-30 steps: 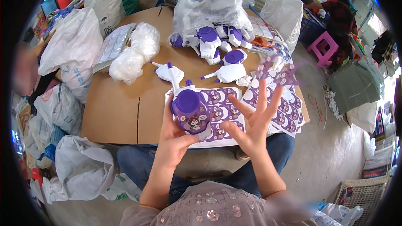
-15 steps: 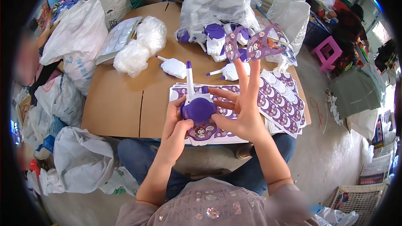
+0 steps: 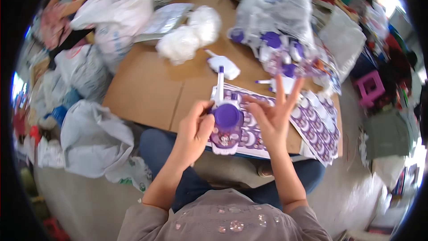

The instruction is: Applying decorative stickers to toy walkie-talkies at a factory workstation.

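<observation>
The left hand point(image 3: 192, 129) grips the left side of a purple-and-white toy point(image 3: 227, 117), which stands in the middle of the frame with its antenna pointing up. The right hand point(image 3: 273, 127) has its fingers spread; its thumb and forefinger are close to the toy's right edge, and whether they touch it I cannot tell. Blurred purple sticker pieces point(image 3: 307, 68) cling to its two raised fingertips. A printed label point(image 3: 224, 139) already sits on the toy's lower front, below the purple disc, while the pieces on the fingertips are not on any toy. Just beyond, a white toy point(image 3: 226, 67) lies with no print showing, and another point(image 3: 287, 84) is partly hidden behind the raised fingers. More, judging by the clear plastic bag point(image 3: 274, 13) at upper right of centre, seem left untouched. A sticker sheet point(image 3: 253, 138) lies under the hands and a pile of sheets point(image 3: 316, 129) to the right, crowding the near edge of the cardboard tabletop point(image 3: 142, 93). Crumpled plastic point(image 3: 189, 35) takes up its upper left, and a pink stool point(image 3: 371, 88) stands at far right, clear of the work
</observation>
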`<act>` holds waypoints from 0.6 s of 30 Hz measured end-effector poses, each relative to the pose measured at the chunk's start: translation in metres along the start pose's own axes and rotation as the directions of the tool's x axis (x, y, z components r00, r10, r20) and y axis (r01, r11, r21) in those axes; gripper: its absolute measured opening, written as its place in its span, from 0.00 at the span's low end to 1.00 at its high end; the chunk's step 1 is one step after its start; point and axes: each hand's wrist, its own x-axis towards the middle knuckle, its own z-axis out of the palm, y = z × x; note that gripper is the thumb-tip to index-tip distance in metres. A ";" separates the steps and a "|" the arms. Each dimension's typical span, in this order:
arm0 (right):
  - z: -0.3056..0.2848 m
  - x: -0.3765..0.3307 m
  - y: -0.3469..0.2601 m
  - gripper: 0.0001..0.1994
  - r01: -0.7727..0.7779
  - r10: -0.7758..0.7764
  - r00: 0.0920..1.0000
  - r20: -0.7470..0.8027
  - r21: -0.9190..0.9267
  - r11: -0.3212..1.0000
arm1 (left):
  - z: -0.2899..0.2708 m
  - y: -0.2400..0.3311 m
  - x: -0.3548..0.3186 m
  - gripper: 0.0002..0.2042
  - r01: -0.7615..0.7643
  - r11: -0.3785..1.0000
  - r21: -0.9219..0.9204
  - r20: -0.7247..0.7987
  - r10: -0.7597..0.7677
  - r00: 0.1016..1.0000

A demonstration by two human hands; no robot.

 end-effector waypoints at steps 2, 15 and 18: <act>0.003 -0.002 0.007 0.54 -0.031 0.033 0.999 -0.021 0.081 0.996 | -0.040 0.003 -0.004 0.11 -0.047 0.969 0.244 -0.239 0.107 0.965; -0.029 0.009 0.042 0.46 -0.072 0.065 0.996 -0.067 -0.099 0.992 | -0.279 -0.031 -0.095 0.16 0.513 0.644 0.567 -0.817 0.364 0.446; -0.043 0.019 0.047 0.48 -0.029 0.019 0.996 -0.089 -0.115 0.993 | -0.312 -0.058 -0.108 0.18 0.566 0.476 0.673 -0.736 0.503 0.452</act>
